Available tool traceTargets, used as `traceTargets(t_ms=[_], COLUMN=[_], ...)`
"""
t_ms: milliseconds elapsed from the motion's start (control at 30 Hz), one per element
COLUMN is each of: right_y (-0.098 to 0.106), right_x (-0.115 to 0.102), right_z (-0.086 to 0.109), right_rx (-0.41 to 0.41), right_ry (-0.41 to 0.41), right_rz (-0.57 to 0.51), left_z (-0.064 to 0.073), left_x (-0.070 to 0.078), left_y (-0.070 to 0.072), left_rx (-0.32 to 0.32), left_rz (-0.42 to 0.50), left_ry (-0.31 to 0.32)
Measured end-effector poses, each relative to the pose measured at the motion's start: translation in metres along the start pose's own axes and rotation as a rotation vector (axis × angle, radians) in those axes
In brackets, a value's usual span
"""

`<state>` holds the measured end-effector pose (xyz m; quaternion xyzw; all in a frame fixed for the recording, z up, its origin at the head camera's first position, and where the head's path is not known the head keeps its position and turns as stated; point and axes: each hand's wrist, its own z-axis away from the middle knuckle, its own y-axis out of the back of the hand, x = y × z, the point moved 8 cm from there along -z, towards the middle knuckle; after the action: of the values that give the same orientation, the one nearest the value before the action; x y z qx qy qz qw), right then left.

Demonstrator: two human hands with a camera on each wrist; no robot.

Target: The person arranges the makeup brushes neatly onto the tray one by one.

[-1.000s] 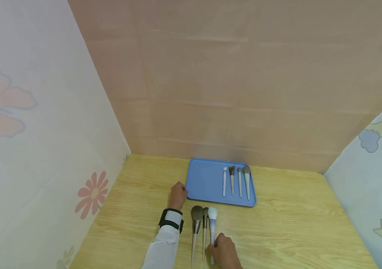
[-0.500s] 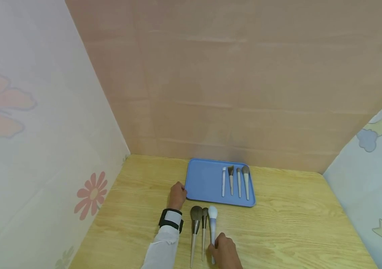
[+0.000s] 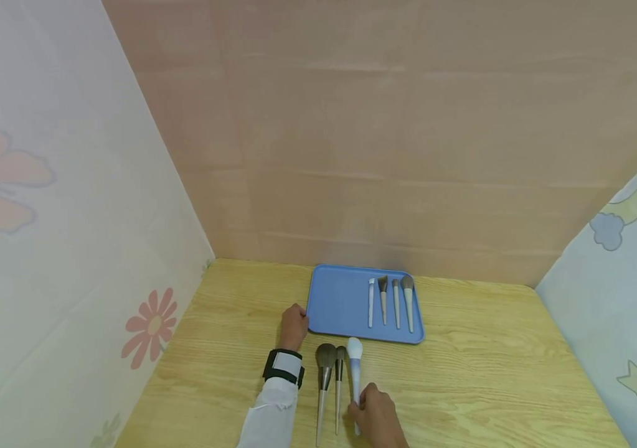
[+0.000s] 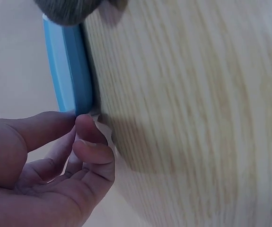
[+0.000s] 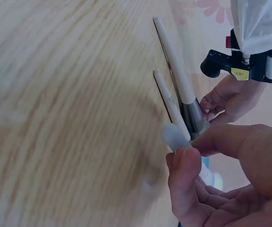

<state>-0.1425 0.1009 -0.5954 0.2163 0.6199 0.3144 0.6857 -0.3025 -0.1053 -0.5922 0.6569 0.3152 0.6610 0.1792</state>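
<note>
My left hand [image 3: 294, 326] is at the near left corner of the blue tray [image 3: 336, 305], and the left wrist view shows its thumb and fingers pinching the tray rim [image 4: 81, 71]. My right hand [image 3: 378, 414] pinches the handle of a white-bristled makeup brush [image 3: 355, 367]; the handle's end [image 5: 173, 136] shows between thumb and fingers in the right wrist view. Left of that brush, on the table, are a large dark makeup brush [image 3: 325, 367] and a slimmer dark makeup brush [image 3: 339, 373], bristles toward the tray.
On the tray's right half lie a small white brush [image 3: 371, 305], an angled dark brush [image 3: 383, 298] and two grey-brown brushes, side by side. The wood-grain table [image 3: 492, 361] meets a tan backdrop [image 3: 380, 155] behind and patterned white panels at both sides.
The white-bristled brush in my right hand has shifted slightly forward, toward the tray. My left hand keeps its place at the tray corner, and the head view has turned a little.
</note>
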Motion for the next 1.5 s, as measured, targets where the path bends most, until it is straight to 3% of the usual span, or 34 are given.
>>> traceTargets(t_ms=[167, 367, 800, 1100, 1500], right_y=[0.003, 0.009, 0.021, 0.032, 0.041], right_x=[-0.002, -0.007, -0.011, -0.014, -0.015], right_z=[-0.004, -0.008, -0.025, -0.038, -0.054], right_rx=[0.004, 0.037, 0.051, 0.106, 0.124], right_ry=[0.016, 0.062, 0.066, 0.088, 0.087], right_rz=[-0.019, 0.004, 0.004, 0.040, 0.037], left_z=[0.000, 0.001, -0.002, -0.003, -0.002], left_x=[0.001, -0.003, -0.009, -0.008, -0.007], left_y=[0.002, 0.003, -0.002, -0.004, -0.001], left_rx=[0.018, 0.015, 0.003, -0.023, -0.006], left_rz=[-0.013, 0.035, 0.098, 0.098, 0.064], left_ry=[-0.009, 0.028, 0.055, 0.087, 0.115])
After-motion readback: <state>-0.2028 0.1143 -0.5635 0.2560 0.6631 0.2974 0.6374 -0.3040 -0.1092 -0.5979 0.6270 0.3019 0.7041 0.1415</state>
